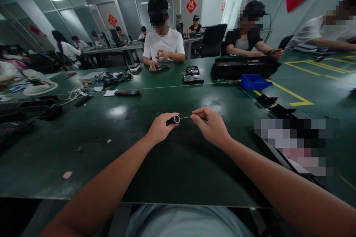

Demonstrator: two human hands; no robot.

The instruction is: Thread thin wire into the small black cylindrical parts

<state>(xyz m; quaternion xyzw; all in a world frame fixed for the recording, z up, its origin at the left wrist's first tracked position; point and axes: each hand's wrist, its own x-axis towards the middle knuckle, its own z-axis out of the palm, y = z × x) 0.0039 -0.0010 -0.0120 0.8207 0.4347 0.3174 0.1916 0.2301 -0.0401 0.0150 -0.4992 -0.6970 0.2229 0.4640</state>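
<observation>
My left hand (159, 129) is closed around a short black cylinder with a silver ring at its open end, looking like a small flashlight body (176, 119). That open end faces right and toward me. In my right hand (213, 126) is a screwdriver (185, 118), its brownish handle mostly covered by my fingers. The thin metal shaft points left, and its tip is at or very near the ringed end; I cannot tell whether it goes inside. Both hands are above the green table (172, 170), close to its near side.
An electric screwdriver-like tool (128, 93) lies beyond my left hand. Hard drives (193, 78), a blue bin (255, 82) and a long black casing (246, 67) stand farther off. Small black parts (282, 110) lie at right. A person (164, 44) works across the table.
</observation>
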